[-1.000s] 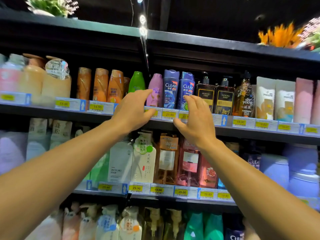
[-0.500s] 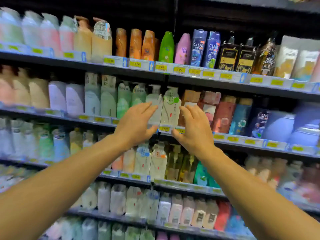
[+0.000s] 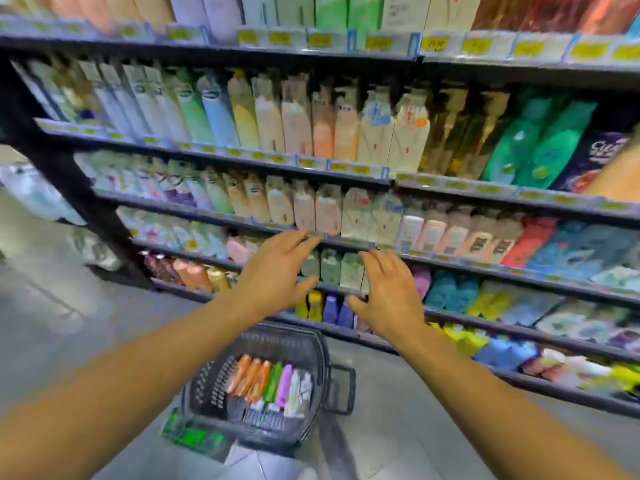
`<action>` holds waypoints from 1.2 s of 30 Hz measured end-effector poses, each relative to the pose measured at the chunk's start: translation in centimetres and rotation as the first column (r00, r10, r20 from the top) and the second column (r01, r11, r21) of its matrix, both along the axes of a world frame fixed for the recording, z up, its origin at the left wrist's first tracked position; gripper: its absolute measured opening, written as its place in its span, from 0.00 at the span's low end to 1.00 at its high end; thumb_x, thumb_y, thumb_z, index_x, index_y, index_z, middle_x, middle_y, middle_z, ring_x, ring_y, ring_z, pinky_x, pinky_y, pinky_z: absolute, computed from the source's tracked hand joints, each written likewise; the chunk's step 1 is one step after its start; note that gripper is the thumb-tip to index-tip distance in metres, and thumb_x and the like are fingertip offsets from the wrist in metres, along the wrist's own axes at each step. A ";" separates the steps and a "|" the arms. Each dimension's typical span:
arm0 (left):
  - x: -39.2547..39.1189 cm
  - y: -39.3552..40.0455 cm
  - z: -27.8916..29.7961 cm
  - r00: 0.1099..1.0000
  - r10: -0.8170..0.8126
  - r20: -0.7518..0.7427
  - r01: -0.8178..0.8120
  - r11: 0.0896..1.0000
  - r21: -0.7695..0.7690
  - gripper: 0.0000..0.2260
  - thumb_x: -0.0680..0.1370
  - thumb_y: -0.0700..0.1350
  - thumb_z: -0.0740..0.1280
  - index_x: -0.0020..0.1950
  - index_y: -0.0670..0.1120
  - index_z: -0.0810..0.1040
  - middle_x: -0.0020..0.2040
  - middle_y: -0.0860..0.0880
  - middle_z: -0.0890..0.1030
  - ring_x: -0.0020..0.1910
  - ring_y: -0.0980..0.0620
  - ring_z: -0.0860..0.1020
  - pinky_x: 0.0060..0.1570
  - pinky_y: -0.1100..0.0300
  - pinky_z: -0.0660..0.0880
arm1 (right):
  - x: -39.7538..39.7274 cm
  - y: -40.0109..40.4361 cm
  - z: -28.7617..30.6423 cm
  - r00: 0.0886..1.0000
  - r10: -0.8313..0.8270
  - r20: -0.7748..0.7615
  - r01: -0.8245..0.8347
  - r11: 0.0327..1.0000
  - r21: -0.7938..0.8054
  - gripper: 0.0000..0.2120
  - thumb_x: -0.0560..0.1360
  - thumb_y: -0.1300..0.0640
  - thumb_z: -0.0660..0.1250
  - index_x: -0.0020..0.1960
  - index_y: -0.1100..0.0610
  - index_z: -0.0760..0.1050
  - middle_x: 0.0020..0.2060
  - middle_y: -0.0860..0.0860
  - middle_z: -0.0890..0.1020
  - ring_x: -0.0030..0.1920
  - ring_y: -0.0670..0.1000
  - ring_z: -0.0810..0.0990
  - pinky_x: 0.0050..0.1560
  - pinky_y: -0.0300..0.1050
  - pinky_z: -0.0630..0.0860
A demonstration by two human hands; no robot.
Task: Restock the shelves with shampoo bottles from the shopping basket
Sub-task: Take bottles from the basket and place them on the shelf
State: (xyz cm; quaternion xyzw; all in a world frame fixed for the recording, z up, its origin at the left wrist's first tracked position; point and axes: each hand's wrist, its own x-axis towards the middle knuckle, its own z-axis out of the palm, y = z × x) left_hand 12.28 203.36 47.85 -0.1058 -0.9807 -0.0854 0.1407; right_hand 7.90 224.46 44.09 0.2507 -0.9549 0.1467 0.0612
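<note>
A black shopping basket (image 3: pixel 315 344) stands on the floor below my hands. Inside it lie several bottles side by side: orange bottles (image 3: pixel 251 375), a green one (image 3: pixel 273 381), a pink one (image 3: pixel 285 379) and pale ones (image 3: pixel 299 388). My left hand (image 3: pixel 277 271) and my right hand (image 3: pixel 391 294) are held out in front of the lower shelves, fingers spread and straight, holding nothing. Both hover above the basket. The shelves (image 3: pixel 221 155) are packed with rows of shampoo bottles, blurred by motion.
A black shelf upright (image 3: pixel 72 188) slants down at the left, with grey floor (image 3: pixel 48 306) beyond it. A green printed thing (image 3: pixel 190 434) lies on the floor at the basket's near left corner. The basket handle (image 3: pixel 341 389) sticks out to the right.
The view has swung down from the upper shelves to the lower shelves and the floor. The basket has come into view. Both hands lowered with it, still holding nothing.
</note>
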 end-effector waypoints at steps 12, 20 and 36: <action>8.0 -12.9 -15.1 0.937 0.035 0.348 -0.069 0.994 0.085 0.29 0.70 0.47 0.76 0.69 0.41 0.75 0.67 0.37 0.76 0.63 0.35 0.76 0.63 0.42 0.72 | 6.8 -11.2 -16.3 0.885 -0.047 0.463 0.027 0.998 0.049 0.33 0.72 0.45 0.69 0.73 0.54 0.65 0.69 0.52 0.69 0.69 0.55 0.66 0.68 0.47 0.66; 5.5 -26.4 -25.7 0.850 -0.029 0.525 -0.031 0.994 0.106 0.30 0.71 0.46 0.75 0.71 0.40 0.73 0.69 0.37 0.73 0.64 0.35 0.74 0.65 0.45 0.70 | 7.0 -22.3 -26.7 0.707 -0.218 0.672 0.189 0.975 0.118 0.32 0.72 0.49 0.70 0.72 0.56 0.65 0.65 0.56 0.72 0.64 0.59 0.72 0.65 0.51 0.71; 1.3 -31.6 -54.9 0.715 -0.033 0.698 -0.114 0.980 0.163 0.28 0.73 0.51 0.70 0.72 0.49 0.69 0.69 0.46 0.74 0.63 0.41 0.73 0.62 0.52 0.72 | 5.1 -27.1 -55.0 0.412 -0.409 0.814 0.345 0.897 0.276 0.30 0.73 0.49 0.69 0.71 0.55 0.64 0.65 0.54 0.71 0.64 0.57 0.72 0.59 0.50 0.74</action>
